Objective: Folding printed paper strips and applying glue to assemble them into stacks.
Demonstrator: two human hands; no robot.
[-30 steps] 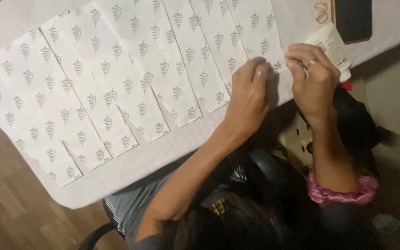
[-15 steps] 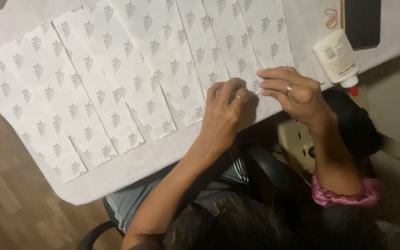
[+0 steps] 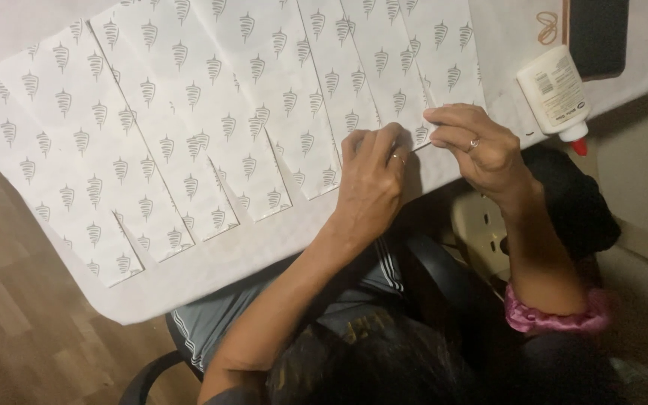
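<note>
Several white paper sheets [image 3: 264, 97] printed with small grey tree-like shapes lie overlapped in a row on a white table [image 3: 211, 270]. My left hand [image 3: 373, 180] presses its curled fingers onto the lower edge of a sheet near the right end. My right hand [image 3: 478, 146], which wears a ring, pinches the lower corner of that same sheet [image 3: 414, 90] just beside the left fingers. A white glue bottle [image 3: 556, 94] with a red tip lies on the table to the right of my right hand, untouched.
A dark flat object [image 3: 598, 34] lies at the table's far right corner, above the glue bottle. A pink scrunchie [image 3: 556, 315] sits on my right forearm. The table's near edge runs diagonally above my lap, with a black chair [image 3: 444, 277] and wooden floor [image 3: 16, 330] below.
My right hand held the glue bottle a second ago; the bottle now lies on the table. Both hands have shifted left onto the lower edge of the sheet.
</note>
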